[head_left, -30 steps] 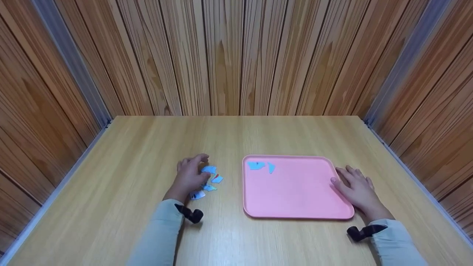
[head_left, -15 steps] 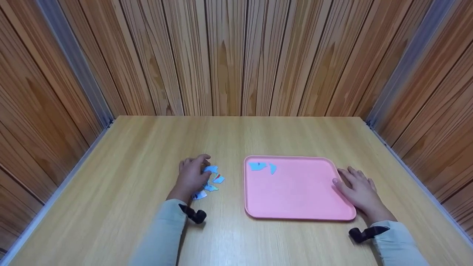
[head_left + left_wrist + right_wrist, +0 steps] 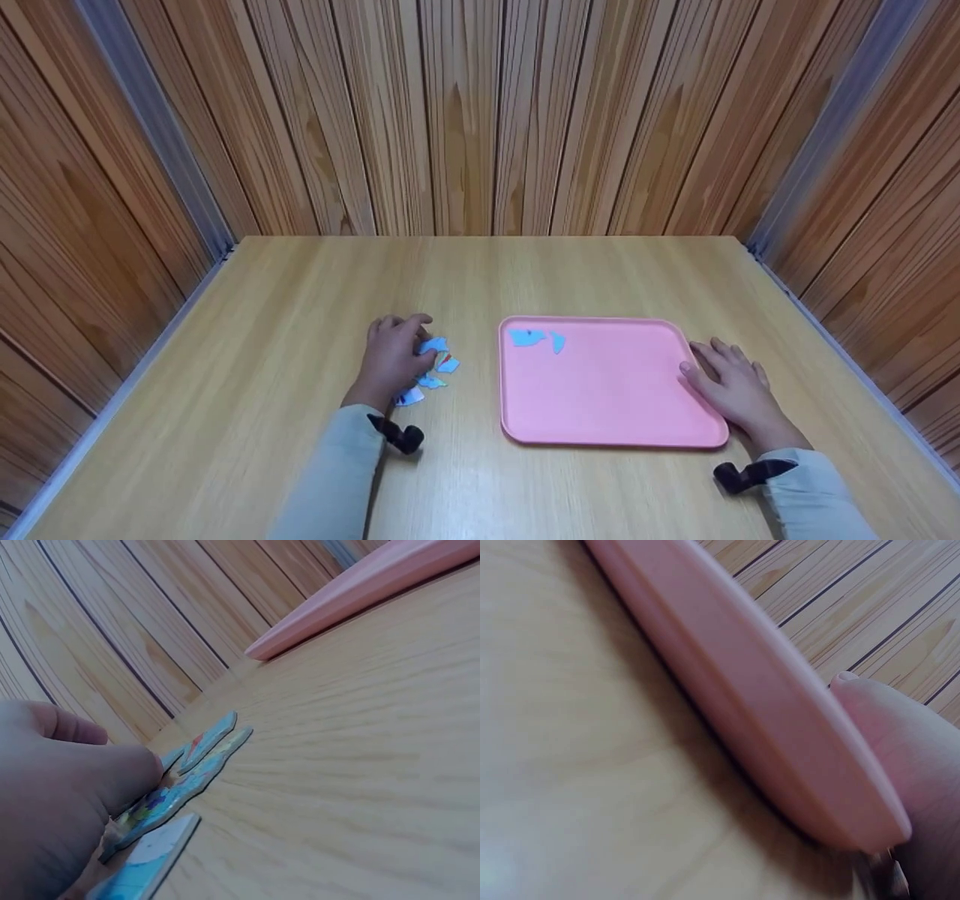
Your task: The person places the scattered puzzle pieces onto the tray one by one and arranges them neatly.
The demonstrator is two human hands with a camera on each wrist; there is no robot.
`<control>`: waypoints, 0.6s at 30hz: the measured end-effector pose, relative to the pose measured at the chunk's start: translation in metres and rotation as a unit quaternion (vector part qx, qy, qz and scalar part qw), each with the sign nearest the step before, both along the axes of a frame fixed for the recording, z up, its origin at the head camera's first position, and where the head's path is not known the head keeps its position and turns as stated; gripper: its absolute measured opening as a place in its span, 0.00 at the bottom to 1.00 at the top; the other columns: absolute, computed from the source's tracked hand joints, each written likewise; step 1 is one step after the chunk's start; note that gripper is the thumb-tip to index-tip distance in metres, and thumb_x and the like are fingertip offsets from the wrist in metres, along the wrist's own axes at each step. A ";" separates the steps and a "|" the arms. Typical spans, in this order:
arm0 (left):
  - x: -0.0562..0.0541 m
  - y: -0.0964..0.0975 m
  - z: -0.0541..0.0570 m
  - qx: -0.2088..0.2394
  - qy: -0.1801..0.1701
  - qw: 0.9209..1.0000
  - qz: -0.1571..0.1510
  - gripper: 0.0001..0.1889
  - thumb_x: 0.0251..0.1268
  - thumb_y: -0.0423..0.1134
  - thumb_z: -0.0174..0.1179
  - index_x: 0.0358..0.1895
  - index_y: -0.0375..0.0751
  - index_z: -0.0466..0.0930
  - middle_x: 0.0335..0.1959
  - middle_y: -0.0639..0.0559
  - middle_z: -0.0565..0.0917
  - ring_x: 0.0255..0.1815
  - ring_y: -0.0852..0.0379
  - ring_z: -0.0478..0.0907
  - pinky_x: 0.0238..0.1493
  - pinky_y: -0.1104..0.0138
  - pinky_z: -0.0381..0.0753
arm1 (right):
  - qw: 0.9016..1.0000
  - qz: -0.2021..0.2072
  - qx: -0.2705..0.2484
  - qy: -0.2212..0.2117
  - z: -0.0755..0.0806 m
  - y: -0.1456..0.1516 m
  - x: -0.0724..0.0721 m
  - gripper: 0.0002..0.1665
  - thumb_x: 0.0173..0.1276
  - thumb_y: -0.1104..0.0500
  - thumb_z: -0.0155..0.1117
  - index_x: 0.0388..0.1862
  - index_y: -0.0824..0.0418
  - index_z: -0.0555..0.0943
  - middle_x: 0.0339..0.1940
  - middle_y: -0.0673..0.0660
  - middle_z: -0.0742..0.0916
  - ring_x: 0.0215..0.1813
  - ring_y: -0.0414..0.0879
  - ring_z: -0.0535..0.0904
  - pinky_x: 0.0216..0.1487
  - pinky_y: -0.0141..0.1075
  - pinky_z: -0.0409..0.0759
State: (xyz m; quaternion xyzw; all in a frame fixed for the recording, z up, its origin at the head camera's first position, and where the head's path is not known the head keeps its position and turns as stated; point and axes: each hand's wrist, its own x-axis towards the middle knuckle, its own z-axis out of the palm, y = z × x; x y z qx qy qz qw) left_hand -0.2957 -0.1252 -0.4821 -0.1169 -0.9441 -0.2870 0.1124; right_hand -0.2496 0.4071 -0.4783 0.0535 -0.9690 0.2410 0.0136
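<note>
Several light-blue printed jigsaw pieces (image 3: 448, 366) lie in a loose group on the table at centre left. My left hand (image 3: 390, 361) is over their left side, index finger and thumb apart around a blue piece (image 3: 433, 345), hiding part of the group. In the left wrist view, the thumb comes down right at a row of thick-edged pieces (image 3: 169, 799). My right hand (image 3: 739, 390) is at the right edge of a pink tray (image 3: 600, 444), thumb over the rim and other fingers extended outside it. Two blue pieces (image 3: 527, 337) lie in the tray's far left corner.
The wooden table (image 3: 300, 285) meets a wood-plank wall (image 3: 480, 120) at the back, with plank side walls left and right. Each wrist wears a black strap with a small camera (image 3: 409, 440).
In the head view the whole scene has slid slightly to the right. Both hands, the tray and the pieces keep about the same places relative to one another.
</note>
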 end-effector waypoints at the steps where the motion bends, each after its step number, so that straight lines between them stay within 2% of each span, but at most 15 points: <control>1: 0.000 0.000 0.000 0.001 0.000 1.000 0.001 0.27 0.62 0.45 0.70 0.64 0.47 0.77 0.44 0.56 0.86 0.61 0.47 0.71 0.75 0.46 0.47 | 1.000 0.000 -0.001 0.000 0.000 0.000 0.000 0.48 0.76 0.31 0.46 0.79 0.65 0.58 0.78 0.78 0.53 0.77 0.79 0.40 0.69 0.73 0.31; 7: 0.001 0.003 0.001 0.027 0.001 1.000 0.010 0.28 0.60 0.44 0.71 0.64 0.48 0.77 0.43 0.58 0.85 0.60 0.48 0.71 0.74 0.46 0.49 | 1.000 -0.001 -0.007 0.000 0.000 0.000 0.001 0.48 0.76 0.32 0.47 0.79 0.65 0.59 0.79 0.78 0.53 0.77 0.79 0.39 0.70 0.73 0.30; 12: 0.002 0.007 0.004 0.037 0.005 0.999 0.022 0.27 0.60 0.44 0.71 0.64 0.49 0.77 0.43 0.60 0.85 0.62 0.47 0.70 0.73 0.45 0.55 | 1.000 0.002 -0.014 0.001 0.000 -0.001 0.001 0.48 0.76 0.32 0.47 0.79 0.65 0.59 0.79 0.78 0.53 0.77 0.79 0.39 0.70 0.73 0.30; 18: 0.002 0.016 0.006 0.048 0.013 0.999 0.012 0.27 0.60 0.43 0.71 0.63 0.48 0.77 0.43 0.60 0.86 0.61 0.48 0.71 0.74 0.45 0.53 | 1.000 0.005 -0.012 0.000 -0.001 0.001 0.001 0.48 0.76 0.32 0.47 0.79 0.66 0.59 0.79 0.78 0.52 0.77 0.79 0.39 0.69 0.73 0.29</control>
